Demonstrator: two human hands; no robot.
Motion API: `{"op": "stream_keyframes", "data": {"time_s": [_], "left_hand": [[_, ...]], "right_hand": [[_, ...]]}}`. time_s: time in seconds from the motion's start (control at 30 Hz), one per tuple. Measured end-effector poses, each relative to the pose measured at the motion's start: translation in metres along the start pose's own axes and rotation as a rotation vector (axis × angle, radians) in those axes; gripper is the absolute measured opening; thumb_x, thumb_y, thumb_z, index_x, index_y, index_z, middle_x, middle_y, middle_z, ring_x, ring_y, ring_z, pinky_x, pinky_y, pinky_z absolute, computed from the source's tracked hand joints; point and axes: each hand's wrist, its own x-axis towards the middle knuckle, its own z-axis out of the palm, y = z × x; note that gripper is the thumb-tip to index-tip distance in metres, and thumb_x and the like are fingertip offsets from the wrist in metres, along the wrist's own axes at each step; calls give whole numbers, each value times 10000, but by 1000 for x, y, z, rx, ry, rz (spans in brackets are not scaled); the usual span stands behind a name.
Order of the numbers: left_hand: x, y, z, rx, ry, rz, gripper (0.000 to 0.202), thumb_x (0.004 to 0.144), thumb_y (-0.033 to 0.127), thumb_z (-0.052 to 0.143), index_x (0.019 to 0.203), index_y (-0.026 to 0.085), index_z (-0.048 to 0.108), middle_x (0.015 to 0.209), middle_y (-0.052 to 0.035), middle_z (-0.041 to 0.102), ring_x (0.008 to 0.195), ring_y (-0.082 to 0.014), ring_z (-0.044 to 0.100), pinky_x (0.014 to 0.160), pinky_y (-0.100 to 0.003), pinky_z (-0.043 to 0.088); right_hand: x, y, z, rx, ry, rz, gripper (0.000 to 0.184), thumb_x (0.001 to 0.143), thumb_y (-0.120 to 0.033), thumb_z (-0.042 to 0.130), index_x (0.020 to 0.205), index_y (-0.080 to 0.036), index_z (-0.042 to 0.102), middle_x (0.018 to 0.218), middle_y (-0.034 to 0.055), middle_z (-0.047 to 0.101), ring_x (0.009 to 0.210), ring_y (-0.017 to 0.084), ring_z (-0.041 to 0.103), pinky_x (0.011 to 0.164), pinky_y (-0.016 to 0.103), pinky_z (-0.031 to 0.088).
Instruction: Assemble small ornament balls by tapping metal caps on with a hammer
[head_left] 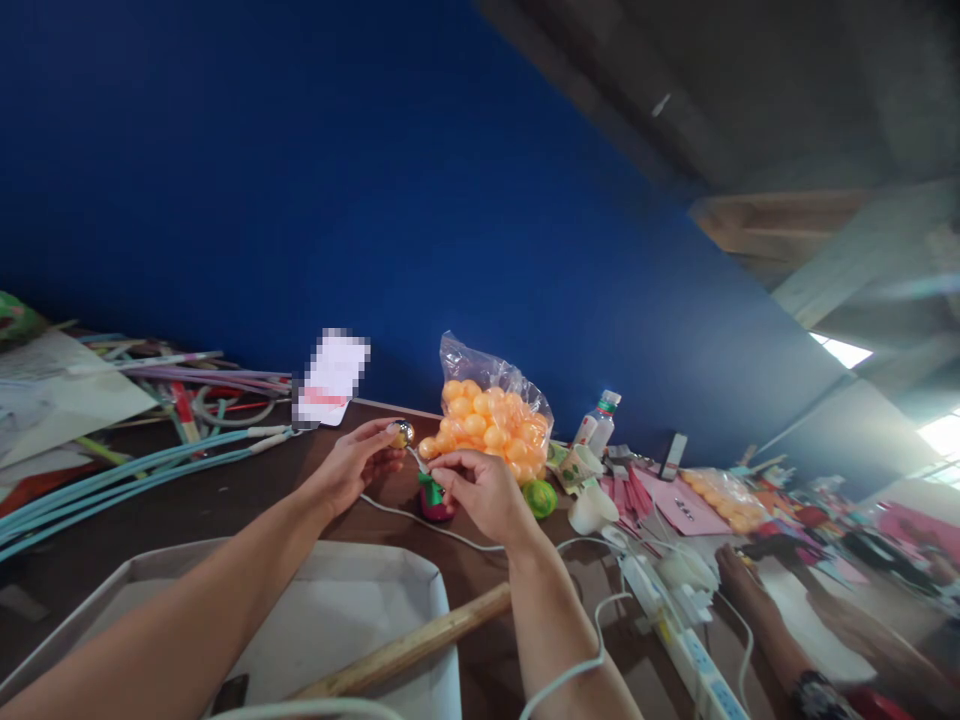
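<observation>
My left hand (351,468) is closed around a small shiny gold-and-silver ball (403,433), held between thumb and fingers above the brown table. A short white cord (415,458) runs from beside the ball to my right hand (484,492), whose thumb and fingertips are pinched on it. Just under the right fingertips stands a small green and purple-red object (435,508), partly hidden by them. Behind both hands sits a clear plastic bag of orange balls (487,420). A green ball (539,498) lies to the right of my right hand.
Below my forearms are a white tray (442,610) and a wooden stick (405,640). A power strip (686,640) with cables lies right. Light-blue tubes (150,480) and a phone (330,380) are left. Another person's hand (742,590) is at far right. A blue wall (337,200) rises behind.
</observation>
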Motion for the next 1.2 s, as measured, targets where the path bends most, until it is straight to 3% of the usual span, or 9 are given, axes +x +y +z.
{"op": "stream_keyframes", "data": {"time_s": [0.3, 0.63, 1.2], "left_hand": [[0, 0, 0, -2, 1, -2, 164, 782, 155, 771, 938, 136, 724, 800, -68, 742, 628, -144, 704, 554, -233, 595], [-1, 0, 0, 14, -11, 4, 176, 782, 170, 775, 947, 133, 726, 805, -64, 742, 638, -144, 705, 565, -234, 595], [1, -1, -1, 16, -20, -10, 194, 778, 187, 786, 955, 135, 727, 799, -69, 744, 643, -141, 704, 574, -232, 599]], "right_hand": [[-2, 0, 2, 58, -42, -9, 285, 796, -375, 708, 980, -160, 739, 549, -28, 614, 478, 103, 563, 518, 240, 507], [-1, 1, 3, 123, -68, 3, 311, 743, -429, 791, 886, -156, 751, 540, -22, 628, 457, 83, 551, 496, 211, 482], [-5, -8, 1, 229, -72, -20, 257, 754, -378, 790, 887, -160, 760, 542, -21, 641, 466, 88, 577, 517, 222, 516]]}}
